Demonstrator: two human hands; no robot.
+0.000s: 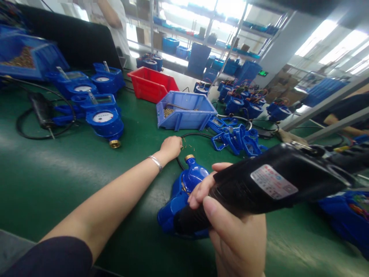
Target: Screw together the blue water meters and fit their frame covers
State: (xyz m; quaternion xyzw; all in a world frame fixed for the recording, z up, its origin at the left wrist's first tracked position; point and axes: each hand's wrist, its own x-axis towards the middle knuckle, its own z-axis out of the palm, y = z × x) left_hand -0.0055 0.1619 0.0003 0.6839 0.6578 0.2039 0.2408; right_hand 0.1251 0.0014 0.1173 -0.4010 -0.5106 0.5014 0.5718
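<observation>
My right hand (238,232) grips a black cylindrical screwdriver (273,182) over a glossy blue meter casing (196,177), toward the near edge of the green table (86,165). My left hand (171,147) curls by small brass screws (190,146); pinching any, I cannot tell.

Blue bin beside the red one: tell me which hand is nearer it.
Left. The left hand is just in front of the blue bin; the right hand is farther away, lower and to the right in view, gripping a black power tool.
</observation>
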